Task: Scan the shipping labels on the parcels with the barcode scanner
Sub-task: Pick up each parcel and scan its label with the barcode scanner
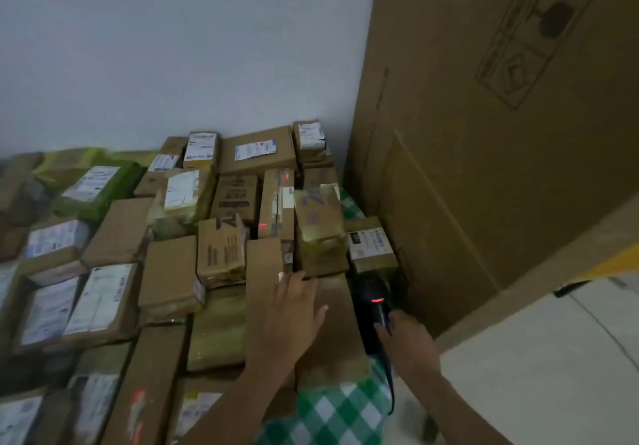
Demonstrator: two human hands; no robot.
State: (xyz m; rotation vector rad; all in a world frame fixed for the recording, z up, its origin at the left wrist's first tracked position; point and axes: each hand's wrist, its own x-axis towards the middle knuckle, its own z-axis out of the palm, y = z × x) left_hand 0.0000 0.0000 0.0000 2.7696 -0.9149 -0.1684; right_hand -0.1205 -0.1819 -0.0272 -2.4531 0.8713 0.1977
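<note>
Far left of the tall carton [484, 133], the parcels [166, 272] lie packed edge to edge, many with white shipping labels [100, 297] facing up. Nearer the carton, the left hand [294, 310] rests flat on a plain brown parcel [332, 341], fingers straight and spread, gripping nothing. At the carton's foot sits the barcode scanner [371, 303], red light on, its handle wrapped by the curled fingers of the right hand [404, 337]. Its nose aims at a small labelled parcel [370, 247] just beside the carton. The scanner looks close and slanted, so I judge the read may fail or catch a neighbouring label. Label print is too blurred to read; the carton shows only handling symbols.
</note>
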